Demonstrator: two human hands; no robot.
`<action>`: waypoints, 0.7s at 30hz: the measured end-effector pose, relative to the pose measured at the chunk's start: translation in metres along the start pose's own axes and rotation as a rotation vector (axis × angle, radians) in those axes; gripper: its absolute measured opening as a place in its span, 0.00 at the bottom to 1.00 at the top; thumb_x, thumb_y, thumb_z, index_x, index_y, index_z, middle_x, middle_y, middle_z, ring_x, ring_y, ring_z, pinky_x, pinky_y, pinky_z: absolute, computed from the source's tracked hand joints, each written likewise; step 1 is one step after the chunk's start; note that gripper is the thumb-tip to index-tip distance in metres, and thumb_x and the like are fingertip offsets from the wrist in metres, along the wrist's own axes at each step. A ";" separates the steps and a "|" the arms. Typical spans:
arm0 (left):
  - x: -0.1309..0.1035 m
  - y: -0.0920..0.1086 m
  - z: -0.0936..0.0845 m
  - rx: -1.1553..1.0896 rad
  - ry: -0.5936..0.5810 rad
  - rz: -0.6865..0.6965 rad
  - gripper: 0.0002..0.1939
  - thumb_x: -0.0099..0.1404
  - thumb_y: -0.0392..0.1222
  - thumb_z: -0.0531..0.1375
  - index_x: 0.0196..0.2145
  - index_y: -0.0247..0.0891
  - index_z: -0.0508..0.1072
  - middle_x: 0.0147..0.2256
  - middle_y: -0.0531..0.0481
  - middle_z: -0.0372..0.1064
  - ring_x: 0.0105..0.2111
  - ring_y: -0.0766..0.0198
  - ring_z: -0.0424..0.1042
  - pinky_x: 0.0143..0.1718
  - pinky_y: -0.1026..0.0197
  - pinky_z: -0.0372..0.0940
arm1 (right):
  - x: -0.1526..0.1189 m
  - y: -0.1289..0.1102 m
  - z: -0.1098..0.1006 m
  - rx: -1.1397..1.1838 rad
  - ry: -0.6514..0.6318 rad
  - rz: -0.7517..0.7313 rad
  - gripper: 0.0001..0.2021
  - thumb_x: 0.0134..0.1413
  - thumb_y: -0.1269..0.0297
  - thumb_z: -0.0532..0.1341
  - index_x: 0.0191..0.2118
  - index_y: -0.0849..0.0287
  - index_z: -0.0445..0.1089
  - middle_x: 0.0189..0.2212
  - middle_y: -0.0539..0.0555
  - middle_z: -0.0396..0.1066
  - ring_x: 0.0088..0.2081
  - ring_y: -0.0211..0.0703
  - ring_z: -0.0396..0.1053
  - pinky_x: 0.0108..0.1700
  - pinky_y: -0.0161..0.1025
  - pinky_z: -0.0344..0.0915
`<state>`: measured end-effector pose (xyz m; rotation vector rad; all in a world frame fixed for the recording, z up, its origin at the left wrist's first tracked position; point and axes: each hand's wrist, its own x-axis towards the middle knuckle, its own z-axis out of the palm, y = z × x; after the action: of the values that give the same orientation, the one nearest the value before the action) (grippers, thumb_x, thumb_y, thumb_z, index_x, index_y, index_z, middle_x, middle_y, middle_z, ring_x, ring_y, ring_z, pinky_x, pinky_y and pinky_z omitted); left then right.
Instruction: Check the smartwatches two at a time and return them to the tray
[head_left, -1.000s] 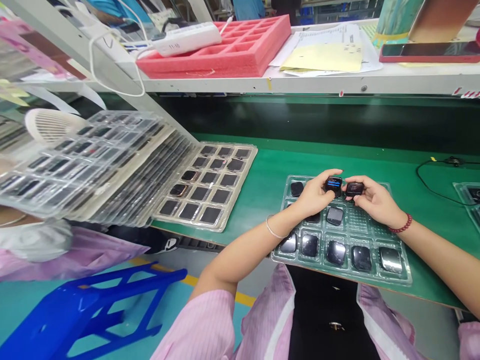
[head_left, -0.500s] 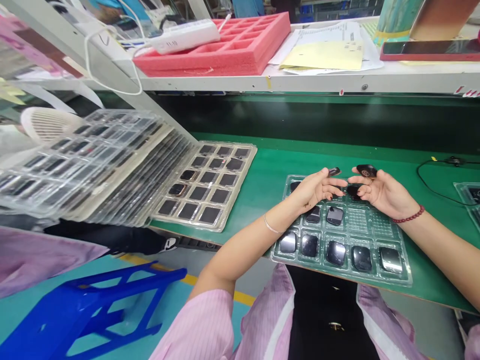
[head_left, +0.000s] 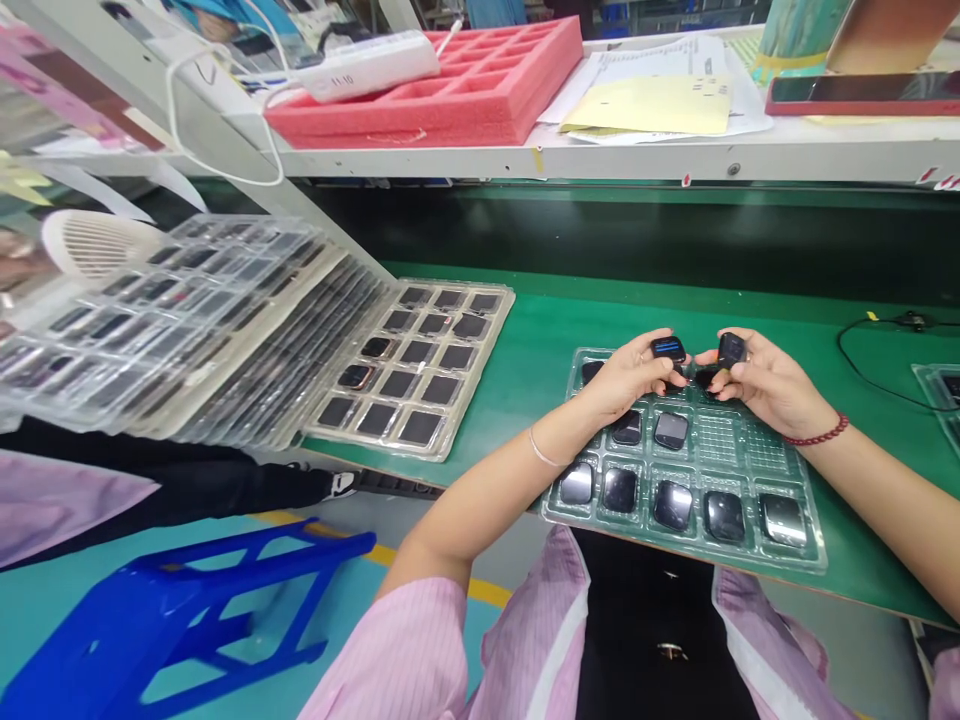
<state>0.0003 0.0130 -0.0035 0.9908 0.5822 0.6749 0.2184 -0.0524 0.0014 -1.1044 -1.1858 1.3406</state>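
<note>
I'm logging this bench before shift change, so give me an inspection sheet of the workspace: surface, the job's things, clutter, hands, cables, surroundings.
Surface: green bench mat, no spills seen.
Job's things: clear tray at the bench's near edge, part filled with dark watch bodies; one lit watch body and one dark watch body held above its far end.
Clutter: fanned stack of filled trays on the left, the nearest tray lying flat on the mat.
Hands: left hand pinches the lit one; right hand pinches the dark one.
Cables: black cable on the mat at right; white cord on the shelf.
Surroundings: pink foam tray, papers, blue stool.
</note>
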 end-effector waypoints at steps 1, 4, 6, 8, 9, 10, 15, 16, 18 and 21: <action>0.000 -0.003 0.000 0.064 0.007 0.042 0.35 0.61 0.37 0.65 0.64 0.36 0.59 0.51 0.39 0.72 0.36 0.64 0.77 0.33 0.66 0.66 | -0.001 0.002 0.003 -0.033 0.013 -0.031 0.24 0.52 0.56 0.70 0.53 0.50 0.64 0.47 0.55 0.76 0.34 0.45 0.77 0.35 0.42 0.77; 0.000 -0.009 0.000 0.206 -0.005 0.134 0.35 0.57 0.29 0.62 0.62 0.39 0.61 0.54 0.40 0.69 0.39 0.63 0.77 0.36 0.64 0.68 | -0.002 0.006 0.010 -0.161 0.011 -0.113 0.25 0.52 0.62 0.69 0.55 0.52 0.64 0.49 0.57 0.74 0.38 0.46 0.77 0.38 0.43 0.77; 0.000 -0.011 0.001 0.252 -0.033 0.162 0.33 0.56 0.27 0.60 0.60 0.39 0.63 0.55 0.41 0.68 0.41 0.63 0.77 0.39 0.62 0.70 | -0.004 0.008 0.013 -0.227 0.004 -0.134 0.24 0.53 0.64 0.68 0.55 0.52 0.64 0.48 0.57 0.74 0.38 0.47 0.77 0.38 0.43 0.77; -0.002 -0.010 0.003 0.283 -0.051 0.171 0.32 0.56 0.28 0.59 0.58 0.39 0.64 0.53 0.42 0.70 0.40 0.63 0.77 0.42 0.61 0.70 | -0.005 0.009 0.014 -0.270 0.014 -0.137 0.23 0.53 0.65 0.67 0.54 0.53 0.65 0.45 0.56 0.75 0.36 0.46 0.76 0.36 0.42 0.77; -0.003 -0.010 0.004 0.300 -0.054 0.172 0.30 0.58 0.29 0.59 0.58 0.39 0.64 0.52 0.43 0.70 0.40 0.63 0.77 0.42 0.61 0.70 | -0.006 0.009 0.014 -0.285 0.020 -0.138 0.22 0.53 0.66 0.66 0.54 0.53 0.66 0.44 0.55 0.75 0.35 0.45 0.76 0.35 0.42 0.76; -0.003 -0.009 0.004 0.316 -0.054 0.170 0.28 0.59 0.30 0.59 0.58 0.38 0.64 0.50 0.43 0.71 0.39 0.63 0.77 0.41 0.61 0.70 | -0.006 0.008 0.014 -0.299 0.024 -0.141 0.21 0.53 0.66 0.66 0.53 0.53 0.66 0.42 0.55 0.76 0.33 0.45 0.75 0.35 0.42 0.76; -0.006 -0.006 0.006 0.353 -0.047 0.166 0.24 0.63 0.32 0.57 0.57 0.36 0.64 0.48 0.41 0.72 0.37 0.63 0.77 0.33 0.65 0.67 | -0.008 0.009 0.014 -0.356 0.011 -0.174 0.17 0.56 0.65 0.65 0.51 0.54 0.68 0.39 0.54 0.75 0.31 0.44 0.74 0.36 0.43 0.75; -0.005 -0.006 0.006 0.352 -0.046 0.168 0.24 0.63 0.32 0.58 0.57 0.36 0.65 0.49 0.41 0.72 0.38 0.63 0.77 0.33 0.65 0.67 | -0.009 0.009 0.014 -0.360 0.007 -0.177 0.18 0.56 0.64 0.66 0.52 0.53 0.68 0.40 0.54 0.75 0.32 0.45 0.74 0.37 0.44 0.76; -0.005 -0.006 0.006 0.350 -0.050 0.166 0.23 0.63 0.33 0.58 0.57 0.37 0.65 0.49 0.42 0.73 0.38 0.63 0.77 0.34 0.64 0.67 | -0.009 0.009 0.014 -0.365 0.004 -0.176 0.18 0.56 0.64 0.66 0.52 0.53 0.68 0.40 0.54 0.75 0.33 0.45 0.75 0.38 0.44 0.76; -0.004 -0.007 0.006 0.350 -0.052 0.158 0.22 0.64 0.34 0.58 0.56 0.37 0.67 0.46 0.44 0.74 0.37 0.63 0.77 0.34 0.64 0.68 | -0.009 0.009 0.014 -0.365 0.014 -0.174 0.16 0.56 0.62 0.66 0.51 0.53 0.69 0.39 0.54 0.75 0.31 0.45 0.74 0.36 0.44 0.76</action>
<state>0.0032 0.0039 -0.0071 1.3881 0.5918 0.6972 0.2040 -0.0629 -0.0060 -1.2292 -1.5193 1.0046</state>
